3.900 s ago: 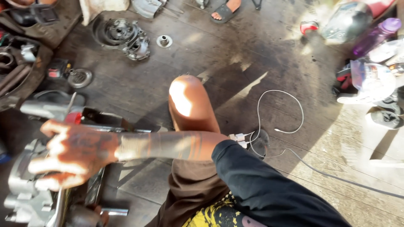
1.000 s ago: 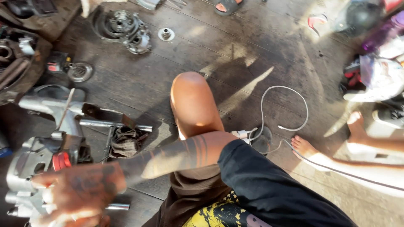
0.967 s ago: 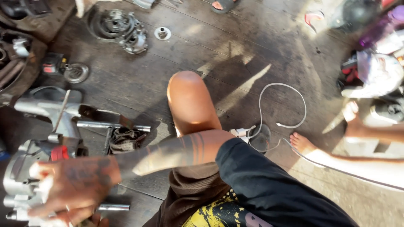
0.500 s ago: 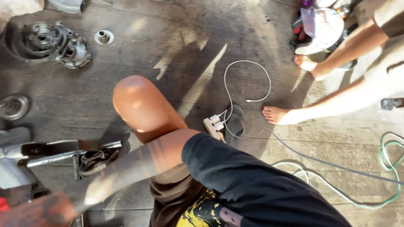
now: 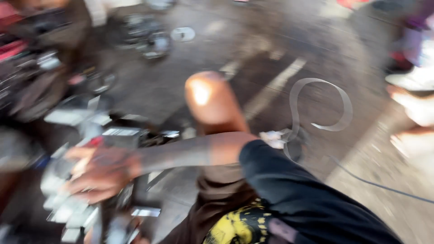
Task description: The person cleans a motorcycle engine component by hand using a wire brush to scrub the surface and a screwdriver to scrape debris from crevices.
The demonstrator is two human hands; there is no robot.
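Engine part (image 5: 68, 199), grey metal, lies on the floor (image 5: 190, 90) at the near left. The right hand (image 5: 101, 171) rests on it with fingers spread. A bare knee (image 5: 212, 101) is to the right. A white cable (image 5: 316, 113) curls farther right. All is blurry.

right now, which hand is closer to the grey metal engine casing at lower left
The right. The right hand reaches across the knee and lies over the grey metal engine casing, though blur hides the grip. The left hand is not in view.
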